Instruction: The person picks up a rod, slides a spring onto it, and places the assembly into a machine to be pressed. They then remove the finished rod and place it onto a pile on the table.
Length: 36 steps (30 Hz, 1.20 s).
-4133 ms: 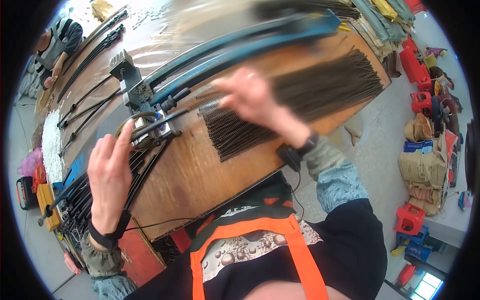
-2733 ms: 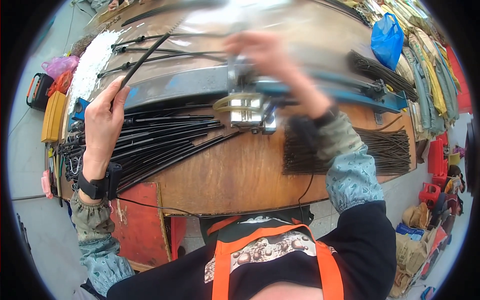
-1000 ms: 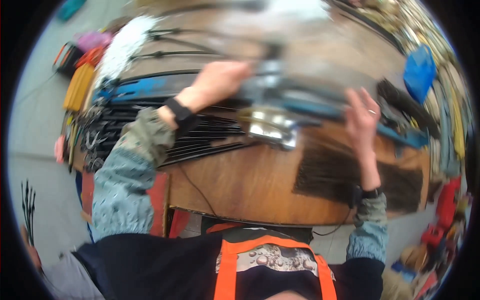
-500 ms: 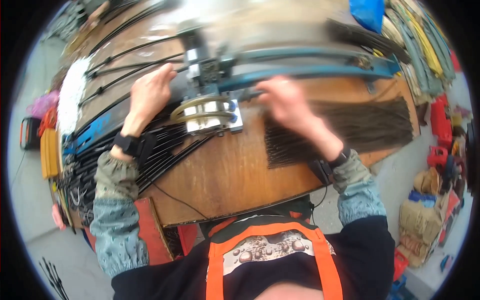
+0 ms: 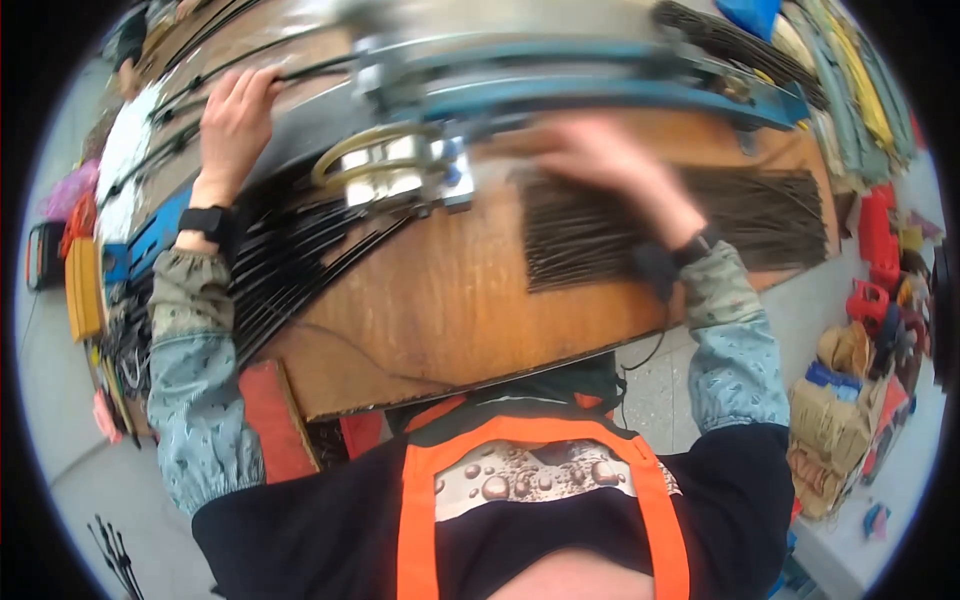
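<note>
Left hand (image 5: 232,115) at 10 o'clock, fingers clamped on a thin black rod (image 5: 300,72). Right hand (image 5: 610,160) at 1 o'clock, blurred, over the dark wire bundle (image 5: 760,215); cannot tell how its fingers stand. Between them a metal clamp (image 5: 400,180) under a blue rail (image 5: 600,90). Brown wooden desk (image 5: 450,300). Red boxes (image 5: 880,230) and tan sacks (image 5: 835,420) at 3 o'clock on grey floor.

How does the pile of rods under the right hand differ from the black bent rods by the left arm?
The straight rods lie side by side in a flat, brownish layer on the right of the wooden bench; the bent rods are black, curved and fan out in a loose heap on the left. The right hand, blurred, rests over the straight ones; the left hand grips a single black rod farther back. Both piles are thin metal stock.
</note>
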Each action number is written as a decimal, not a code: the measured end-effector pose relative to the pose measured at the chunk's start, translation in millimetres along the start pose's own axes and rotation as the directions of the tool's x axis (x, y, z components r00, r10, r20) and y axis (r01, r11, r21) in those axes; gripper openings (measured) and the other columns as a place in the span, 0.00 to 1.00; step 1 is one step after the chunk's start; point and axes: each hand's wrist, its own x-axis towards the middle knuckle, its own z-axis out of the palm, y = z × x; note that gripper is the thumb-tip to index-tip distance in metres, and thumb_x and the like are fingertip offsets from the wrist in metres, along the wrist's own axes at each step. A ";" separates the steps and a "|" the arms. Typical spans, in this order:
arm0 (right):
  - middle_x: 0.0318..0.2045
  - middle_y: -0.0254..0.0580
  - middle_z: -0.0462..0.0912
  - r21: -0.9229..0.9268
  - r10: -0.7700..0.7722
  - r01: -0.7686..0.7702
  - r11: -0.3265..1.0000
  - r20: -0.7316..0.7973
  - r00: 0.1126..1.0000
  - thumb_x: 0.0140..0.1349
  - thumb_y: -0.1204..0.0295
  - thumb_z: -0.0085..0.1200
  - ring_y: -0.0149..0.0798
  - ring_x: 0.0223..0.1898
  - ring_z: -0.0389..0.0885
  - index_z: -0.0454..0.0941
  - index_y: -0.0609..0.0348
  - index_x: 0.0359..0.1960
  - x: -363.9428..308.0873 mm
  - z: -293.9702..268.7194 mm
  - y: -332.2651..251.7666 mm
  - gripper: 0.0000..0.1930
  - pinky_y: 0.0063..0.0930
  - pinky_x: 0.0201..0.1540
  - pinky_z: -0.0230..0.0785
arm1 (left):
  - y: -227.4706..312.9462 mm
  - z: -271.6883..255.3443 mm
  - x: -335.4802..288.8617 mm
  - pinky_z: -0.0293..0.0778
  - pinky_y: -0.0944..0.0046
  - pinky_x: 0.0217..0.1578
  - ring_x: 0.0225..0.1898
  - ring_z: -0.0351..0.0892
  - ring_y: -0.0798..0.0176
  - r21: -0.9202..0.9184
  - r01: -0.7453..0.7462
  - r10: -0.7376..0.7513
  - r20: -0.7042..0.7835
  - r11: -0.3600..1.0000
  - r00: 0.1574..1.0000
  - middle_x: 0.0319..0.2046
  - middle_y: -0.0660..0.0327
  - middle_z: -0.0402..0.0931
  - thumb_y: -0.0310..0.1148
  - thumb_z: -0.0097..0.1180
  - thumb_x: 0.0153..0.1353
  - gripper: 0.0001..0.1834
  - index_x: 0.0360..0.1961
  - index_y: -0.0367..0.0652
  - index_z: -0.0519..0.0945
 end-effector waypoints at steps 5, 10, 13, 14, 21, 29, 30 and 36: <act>0.28 0.52 0.80 -0.148 -0.088 0.084 0.985 -0.021 0.996 0.58 0.64 0.61 0.56 0.34 0.79 0.70 0.61 0.32 -17.3 7.9 24.3 0.14 0.41 0.35 0.70 | 124.8 -50.8 -27.7 0.63 0.55 0.37 0.36 0.73 0.58 0.053 0.229 -0.235 0.191 0.972 0.953 0.32 0.62 0.72 0.40 0.60 0.58 0.10 0.36 0.50 0.76; 0.27 0.52 0.79 0.033 -0.076 0.075 0.997 0.004 0.997 0.61 0.64 0.59 0.56 0.33 0.79 0.73 0.60 0.33 -13.6 1.3 -46.7 0.12 0.41 0.35 0.70 | 195.6 -59.3 -76.1 0.63 0.56 0.37 0.36 0.71 0.56 -0.068 0.498 -0.380 0.560 0.864 0.736 0.30 0.61 0.69 0.37 0.60 0.57 0.10 0.36 0.47 0.74; 0.27 0.51 0.80 0.029 -0.066 0.066 0.997 0.008 0.998 0.61 0.63 0.59 0.55 0.33 0.79 0.78 0.58 0.34 -23.7 1.9 -41.1 0.10 0.41 0.35 0.71 | 199.1 -54.0 -79.9 0.69 0.53 0.34 0.34 0.74 0.53 -0.072 0.488 -0.385 0.520 0.870 0.762 0.30 0.58 0.70 0.35 0.58 0.60 0.08 0.36 0.45 0.74; 0.27 0.51 0.80 0.027 -0.042 0.042 0.999 0.006 0.999 0.61 0.63 0.59 0.55 0.33 0.79 0.78 0.58 0.34 -27.7 2.2 -40.3 0.10 0.41 0.35 0.71 | 206.2 -56.0 -79.5 0.69 0.53 0.34 0.34 0.74 0.53 -0.094 0.481 -0.368 0.524 0.872 0.768 0.30 0.58 0.70 0.35 0.58 0.60 0.08 0.36 0.45 0.74; 0.25 0.46 0.81 0.250 -0.237 0.224 0.942 0.021 0.971 0.58 0.61 0.62 0.49 0.32 0.79 0.83 0.55 0.34 -50.3 19.4 -45.4 0.11 0.39 0.35 0.71 | 249.4 -77.5 -29.4 0.73 0.48 0.24 0.28 0.78 0.45 -0.382 0.642 -0.242 0.702 0.665 0.669 0.27 0.54 0.73 0.35 0.54 0.65 0.07 0.34 0.45 0.73; 0.22 0.35 0.78 0.168 -0.217 0.287 0.943 -0.346 0.913 0.53 0.59 0.66 0.40 0.28 0.76 0.85 0.50 0.37 -77.2 33.6 -35.9 0.13 0.32 0.31 0.71 | 250.4 -79.2 1.3 0.73 0.48 0.24 0.26 0.77 0.43 -0.428 0.626 -0.192 0.705 0.651 0.682 0.25 0.55 0.73 0.35 0.53 0.66 0.06 0.34 0.45 0.72; 0.22 0.33 0.77 -0.038 -0.363 0.376 0.926 -0.371 0.855 0.52 0.59 0.66 0.40 0.28 0.76 0.84 0.48 0.40 -78.4 28.5 -37.0 0.15 0.32 0.31 0.71 | 247.5 -84.0 3.5 0.72 0.48 0.24 0.25 0.77 0.44 -0.417 0.671 -0.152 0.771 0.613 0.618 0.25 0.55 0.73 0.33 0.53 0.66 0.06 0.34 0.45 0.72; 0.29 0.32 0.81 -0.176 -0.534 0.566 0.805 -0.632 0.561 0.50 0.65 0.68 0.38 0.27 0.76 0.81 0.51 0.50 -58.7 35.4 -40.9 0.23 0.32 0.28 0.73 | 228.5 -79.4 56.2 0.72 0.52 0.24 0.26 0.76 0.48 -0.453 0.319 0.022 0.602 0.833 0.798 0.25 0.56 0.71 0.25 0.54 0.61 0.10 0.44 0.44 0.75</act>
